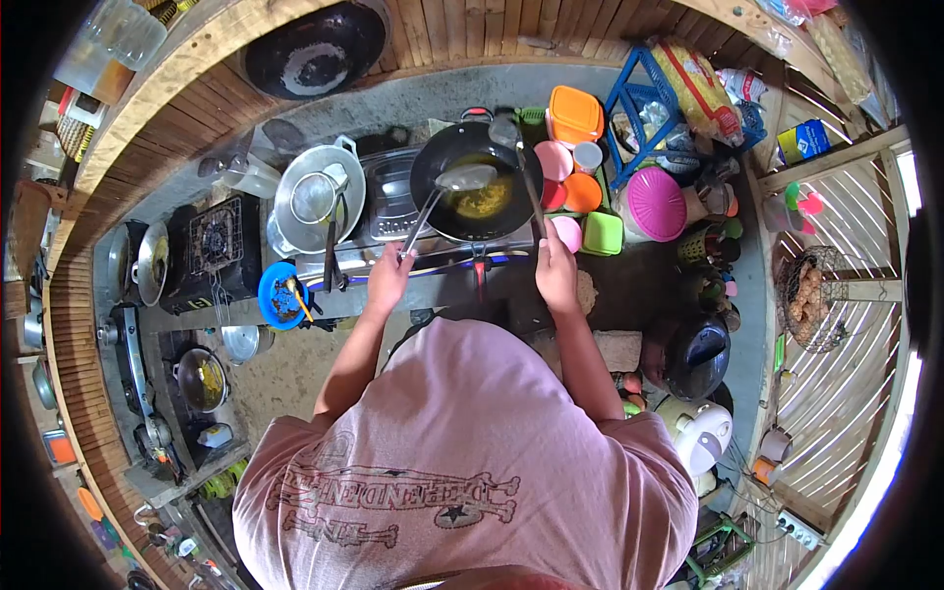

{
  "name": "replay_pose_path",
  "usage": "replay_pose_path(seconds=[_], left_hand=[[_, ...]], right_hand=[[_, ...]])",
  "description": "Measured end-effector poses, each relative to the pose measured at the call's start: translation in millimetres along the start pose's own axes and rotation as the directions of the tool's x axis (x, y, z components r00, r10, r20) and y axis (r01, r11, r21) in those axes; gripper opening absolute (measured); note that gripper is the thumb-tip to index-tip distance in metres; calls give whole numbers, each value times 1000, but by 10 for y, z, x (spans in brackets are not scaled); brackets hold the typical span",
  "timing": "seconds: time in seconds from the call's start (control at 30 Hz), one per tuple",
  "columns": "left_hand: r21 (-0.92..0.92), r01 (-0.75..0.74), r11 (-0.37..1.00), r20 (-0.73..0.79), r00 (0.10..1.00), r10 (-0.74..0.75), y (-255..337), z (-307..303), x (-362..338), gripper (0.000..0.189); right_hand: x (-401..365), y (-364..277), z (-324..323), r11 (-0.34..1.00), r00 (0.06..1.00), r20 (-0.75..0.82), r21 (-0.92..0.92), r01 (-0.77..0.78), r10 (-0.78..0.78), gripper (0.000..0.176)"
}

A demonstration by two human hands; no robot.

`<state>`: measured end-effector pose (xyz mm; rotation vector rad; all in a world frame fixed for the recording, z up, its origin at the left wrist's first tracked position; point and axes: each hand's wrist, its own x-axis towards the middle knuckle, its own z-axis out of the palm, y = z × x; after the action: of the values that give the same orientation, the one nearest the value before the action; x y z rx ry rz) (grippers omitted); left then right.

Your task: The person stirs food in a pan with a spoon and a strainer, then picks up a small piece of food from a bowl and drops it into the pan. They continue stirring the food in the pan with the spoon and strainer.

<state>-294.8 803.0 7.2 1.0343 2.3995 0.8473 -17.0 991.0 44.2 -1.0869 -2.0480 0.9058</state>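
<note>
A black wok [442, 202] sits on the stove [391, 192], with oil and yellow food [484, 200] in it. My left hand [389, 278] is closed on the handle of a skimmer [465, 177], whose round head is over the left part of the wok. On the right, my right hand [557, 270] grips the dark handle of a spatula [504, 132]; its blade is at the wok's far rim. The spatula's shaft crosses the wok's right side. Both hands are on the near side of the wok, apart from each other.
Left of the stove are a metal pot [285, 211] with a strainer [314, 198] and a blue bowl [278, 307]. Colourful containers [582, 193] and a pink-lidded tub [656, 205] stand at the right. Another wok [316, 64] hangs on the far wall.
</note>
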Motion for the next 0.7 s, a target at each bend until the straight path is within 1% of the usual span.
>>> replay_pose_path(seconds=[0.03,0.07,0.1,0.13,0.2,0.23,0.27,0.33,0.4,0.43,0.47,0.5,0.53,0.57,0.63,0.67,0.7], left_hand=[[0,1,1000,4,1000,-1,-18,-3,4,33],[-39,27,999,17,1000,-26,-37,-14,15,36],[-78,54,995,30,998,-51,-23,-42,22,40],[-78,54,995,30,998,-52,-21,-60,31,40],[-124,34,992,22,999,-31,-28,-83,47,41],[-126,35,991,21,999,-33,-34,-83,56,41],[-136,49,989,34,998,-45,-41,-82,64,40],[-148,63,987,42,997,-58,-21,-93,70,38],[-341,201,918,191,971,-141,-5,-121,52,36],[-342,201,918,190,971,-141,4,-118,43,36],[-373,170,912,169,979,-114,12,-112,17,35],[-403,139,905,143,986,-87,18,-109,-2,35],[-404,138,904,138,986,-89,20,-108,-13,35],[-421,135,897,130,988,-88,15,-108,-34,35],[-438,131,890,123,989,-85,-1,-109,-67,36],[-415,132,900,116,989,-91,-12,-110,-72,35],[-392,134,910,110,989,-99,-25,-110,-87,35]], right_hand=[[17,31,-31,999,1000,0,-21,-27,27,43],[40,61,-57,998,999,-1,-41,-53,53,42],[62,86,-73,994,999,-14,-107,-37,36,43],[77,106,-99,994,999,-13,-107,-38,37,43],[113,144,-166,978,998,53,-208,-25,36,43],[127,220,-147,969,999,32,-247,25,-17,43],[126,261,-162,968,999,34,-248,26,-18,43],[159,245,-199,945,997,57,-319,73,-58,43],[207,261,-169,942,996,74,-331,63,-40,44],[248,276,-146,938,996,90,-342,52,-22,44],[278,293,-111,938,996,91,-343,52,-22,44],[324,305,-59,918,994,108,-393,56,-15,45],[374,313,1,895,992,125,-441,63,-8,46],[394,315,67,884,991,81,-448,132,-107,45],[440,334,211,891,992,99,-439,118,-83,44],[467,349,283,897,992,116,-431,103,-59,43],[476,343,349,883,990,107,-450,131,-92,40]])
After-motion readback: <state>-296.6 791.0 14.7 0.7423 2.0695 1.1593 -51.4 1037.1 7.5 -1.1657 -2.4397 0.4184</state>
